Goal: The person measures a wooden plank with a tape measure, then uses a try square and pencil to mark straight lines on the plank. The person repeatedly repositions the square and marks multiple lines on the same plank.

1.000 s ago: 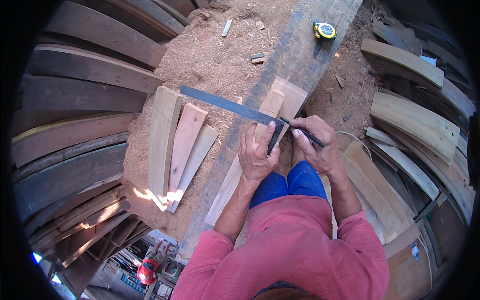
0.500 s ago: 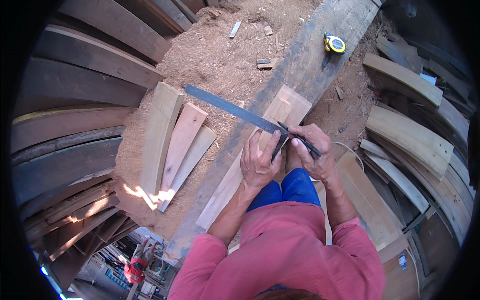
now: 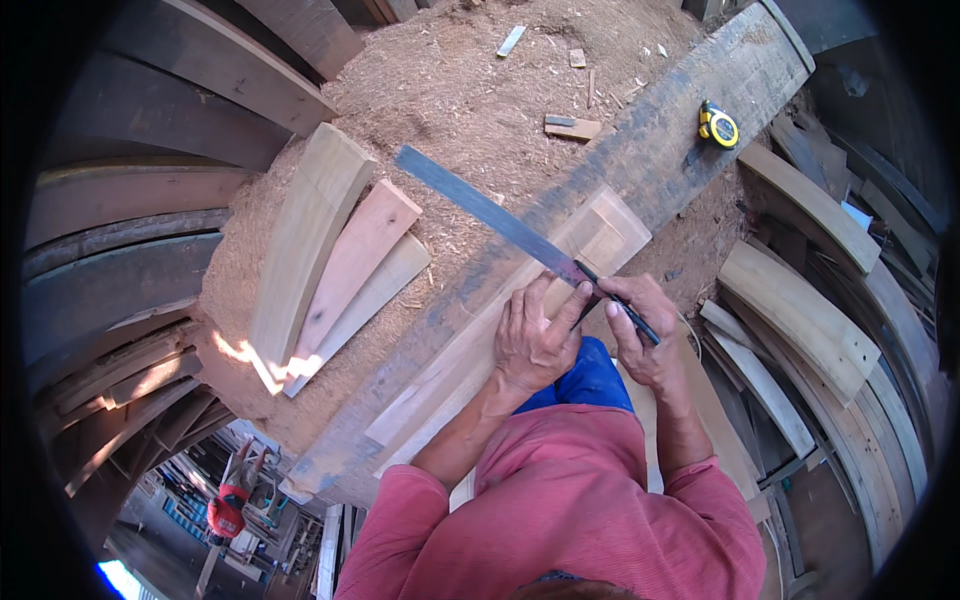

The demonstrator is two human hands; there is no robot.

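Note:
A metal try square [image 3: 480,210] lies across a narrow wooden strip [image 3: 600,247] on top of a wider pale board [image 3: 627,228]. My left hand [image 3: 538,340] is closed on the square near its corner, the thumb pressing on the metal and the fingers resting against the wood. In my right hand [image 3: 645,335] a black pencil [image 3: 634,322] is pinched, its tip by the edge of the square's blade. Both hands are close together above my lap. The square's short arm is partly hidden by my fingers.
A thick bench plank [image 3: 670,165] carries the work and a yellow tape measure [image 3: 719,127]. Three loose boards [image 3: 355,270] lie on sawdust to the left. Stacked timber [image 3: 800,310] stands at the right, more planks [image 3: 130,200] at the left. Another person [image 3: 228,508] is far off, lower left.
The whole view has shifted, so the bench and tape measure sit lower and further right. Both hands keep their holds on the square and pencil. More of the boards' near ends shows.

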